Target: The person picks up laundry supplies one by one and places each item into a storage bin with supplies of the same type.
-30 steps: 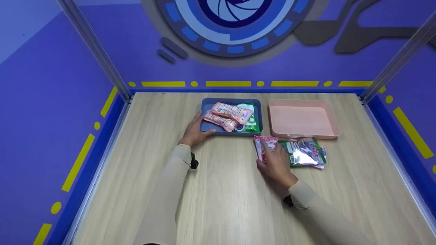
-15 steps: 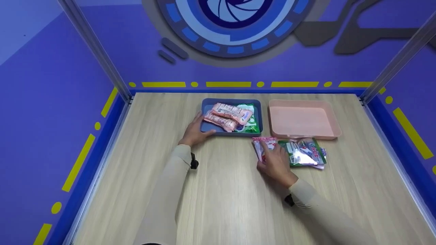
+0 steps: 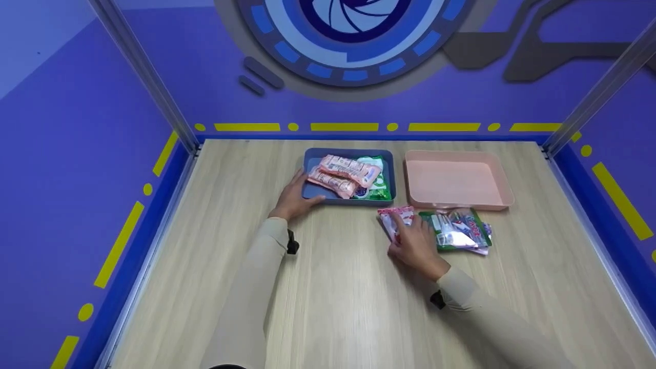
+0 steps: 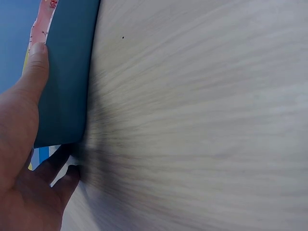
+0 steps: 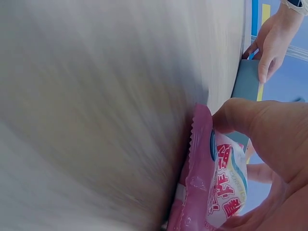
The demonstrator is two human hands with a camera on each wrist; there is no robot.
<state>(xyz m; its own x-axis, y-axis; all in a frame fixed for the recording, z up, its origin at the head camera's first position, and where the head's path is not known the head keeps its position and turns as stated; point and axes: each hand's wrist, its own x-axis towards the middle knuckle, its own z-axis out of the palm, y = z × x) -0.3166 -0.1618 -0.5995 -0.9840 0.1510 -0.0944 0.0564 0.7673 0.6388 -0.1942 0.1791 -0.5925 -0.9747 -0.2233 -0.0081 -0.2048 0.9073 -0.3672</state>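
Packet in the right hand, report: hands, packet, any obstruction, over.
Left hand holding blue tray by the corner. Right hand gripping pink packet outside it. Green-edged packet close beside; nothing seen between pink packet and tray.

Left hand (image 3: 293, 200) spread, right hand (image 3: 417, 247) pinching

Beige sleeves (image 3: 248, 289), black wrist cameras (image 3: 292, 246)

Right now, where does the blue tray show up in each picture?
Head: blue tray near the middle, left of the pink tray.
Left wrist: blue tray at upper left.
Right wrist: blue tray at upper right, partly hidden.
Shared landmark: the left hand, at the tray's corner in all three.
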